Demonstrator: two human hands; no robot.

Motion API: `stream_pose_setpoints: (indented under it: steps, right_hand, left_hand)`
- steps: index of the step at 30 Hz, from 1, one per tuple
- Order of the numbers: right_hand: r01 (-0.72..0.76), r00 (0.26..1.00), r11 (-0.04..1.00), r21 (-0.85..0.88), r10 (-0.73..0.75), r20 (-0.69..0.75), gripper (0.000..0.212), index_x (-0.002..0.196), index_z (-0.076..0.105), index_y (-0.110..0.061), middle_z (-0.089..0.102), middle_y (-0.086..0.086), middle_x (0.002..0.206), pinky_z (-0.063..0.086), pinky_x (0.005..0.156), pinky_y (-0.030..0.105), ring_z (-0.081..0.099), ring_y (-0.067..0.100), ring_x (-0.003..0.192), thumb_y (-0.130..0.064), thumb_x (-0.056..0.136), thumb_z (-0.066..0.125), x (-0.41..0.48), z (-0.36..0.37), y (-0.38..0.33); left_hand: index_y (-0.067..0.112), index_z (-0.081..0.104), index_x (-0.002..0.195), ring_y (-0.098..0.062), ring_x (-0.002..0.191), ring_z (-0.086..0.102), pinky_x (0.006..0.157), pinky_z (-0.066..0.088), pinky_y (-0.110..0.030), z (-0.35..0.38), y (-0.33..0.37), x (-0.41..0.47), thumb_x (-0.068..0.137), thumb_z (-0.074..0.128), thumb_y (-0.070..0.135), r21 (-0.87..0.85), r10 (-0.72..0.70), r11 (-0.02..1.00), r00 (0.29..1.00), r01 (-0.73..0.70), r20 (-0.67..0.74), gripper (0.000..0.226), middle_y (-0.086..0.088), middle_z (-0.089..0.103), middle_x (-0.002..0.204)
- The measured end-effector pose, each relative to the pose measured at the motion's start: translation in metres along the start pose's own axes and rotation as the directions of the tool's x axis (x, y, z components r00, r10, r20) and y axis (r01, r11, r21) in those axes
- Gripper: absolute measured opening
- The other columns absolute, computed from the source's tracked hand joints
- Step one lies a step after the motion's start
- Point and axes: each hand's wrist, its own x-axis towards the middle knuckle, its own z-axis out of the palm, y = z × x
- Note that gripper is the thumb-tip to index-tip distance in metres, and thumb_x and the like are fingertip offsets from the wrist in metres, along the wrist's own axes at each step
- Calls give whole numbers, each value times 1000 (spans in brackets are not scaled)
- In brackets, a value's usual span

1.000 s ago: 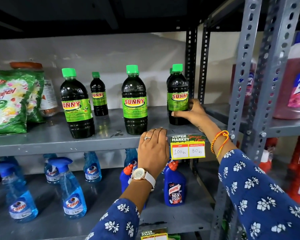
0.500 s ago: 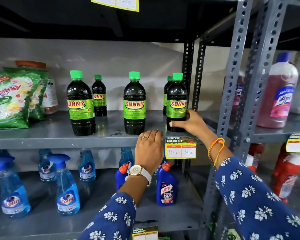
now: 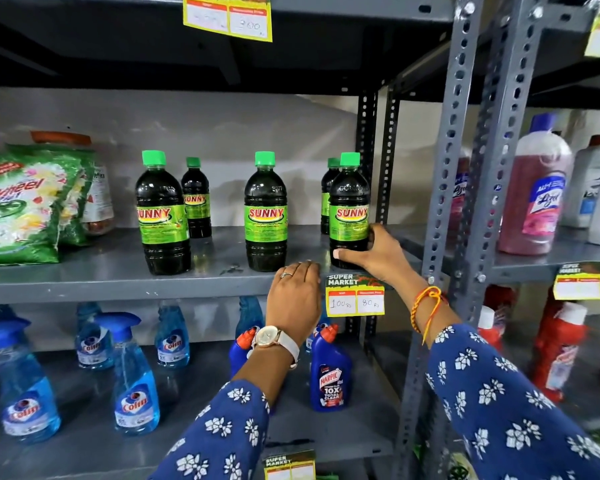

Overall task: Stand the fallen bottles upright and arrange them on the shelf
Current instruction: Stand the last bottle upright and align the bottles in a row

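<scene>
Several dark Sunny bottles with green caps stand upright on the grey middle shelf (image 3: pixel 84 282). My right hand (image 3: pixel 374 252) grips the base of the rightmost front Sunny bottle (image 3: pixel 349 206), thumb across its front. Another Sunny bottle (image 3: pixel 327 195) stands half hidden behind it. A third Sunny bottle (image 3: pixel 265 213) stands in the middle of the shelf, and two more are to the left, a front left bottle (image 3: pixel 161 216) and a smaller-looking back bottle (image 3: pixel 196 199). My left hand (image 3: pixel 297 296) rests flat on the shelf's front edge, holding nothing.
Green Wheel detergent bags (image 3: pixel 21 202) lie at the shelf's left end. A yellow price tag (image 3: pixel 355 297) hangs from the front edge. Blue Colin spray bottles (image 3: pixel 136 393) and Harpic bottles (image 3: pixel 329 379) fill the shelf below. A perforated steel upright (image 3: pixel 447 188) borders the right, with Lizol bottles (image 3: pixel 534 199) beyond.
The view has tilted upward. My right hand has slid the rightmost bottle a little forward on the shelf, still gripping its base. My left hand stays on the shelf edge.
</scene>
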Motion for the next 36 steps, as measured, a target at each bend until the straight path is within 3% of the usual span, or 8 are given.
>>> stream_pose_setpoints:
  steps: [4,7,9,13,16,21,27,36]
  right_hand:
    - [135,959,991,-9,-133,-251,94,137,28,-10,37,11,139,29,106,30,34,20,128,-46,65,77,-14,4,-5]
    - [420,737,889,-183,-452,-503,79,133,32,-4,36,19,133,21,107,16,30,19,126,-41,73,68,-22,9,-22]
    - [526,685,835,-163,-530,-501,73,130,37,-5,42,17,127,31,106,24,39,19,121,-38,74,69,-20,17,-34]
    - [367,926,909,197,-336,-171,95,136,31,-18,52,8,122,44,97,30,53,14,109,-58,61,74,-17,56,-61]
    - [133,990,980,146,-138,25,122,143,14,-16,54,11,128,41,90,27,54,22,115,-64,49,77,-16,92,-70]
    - [12,999,994,-112,-8,37,94,115,30,-9,60,15,114,46,77,35,59,35,103,-51,48,83,-15,125,-66]
    - [49,999,983,-176,-52,-11,73,110,48,-7,66,14,105,49,75,36,62,33,97,-46,57,80,-11,123,-64]
    - [66,998,982,-180,-66,3,75,112,51,-9,65,13,109,50,81,39,60,32,102,-50,57,80,-11,123,-63]
  left_hand:
    - [2,57,118,-33,111,55,99,38,-40,-8,4,-3,93,44,14,-32,27,999,999,-27,18,31,-18,62,121]
    - [6,60,113,-31,103,60,87,46,-38,-29,-2,-12,93,46,18,-195,24,980,995,-43,-99,27,-13,65,116]
    - [9,60,113,-26,99,60,82,48,-35,-50,-18,-15,92,47,20,-226,-13,972,948,-62,-317,27,-10,66,114]
    - [4,51,122,-29,111,52,95,38,-37,-89,-76,-5,90,50,32,-228,-294,955,716,190,-633,43,-16,59,122]
    - [-3,39,131,-38,121,44,100,39,-50,-98,-117,-3,83,62,48,-290,-520,851,634,437,-572,74,-24,47,132]
    - [-5,22,140,-40,125,43,101,39,-50,-88,-164,-19,65,67,67,-175,-700,712,666,680,-257,113,-26,41,140]
    - [-1,52,106,-37,92,62,90,40,-45,-76,-179,-17,66,60,73,-11,-665,725,695,689,-275,84,-21,68,92]
    - [14,34,91,-34,93,61,89,37,-44,-80,-183,-14,59,58,80,-22,-680,722,705,691,-201,77,-15,67,93]
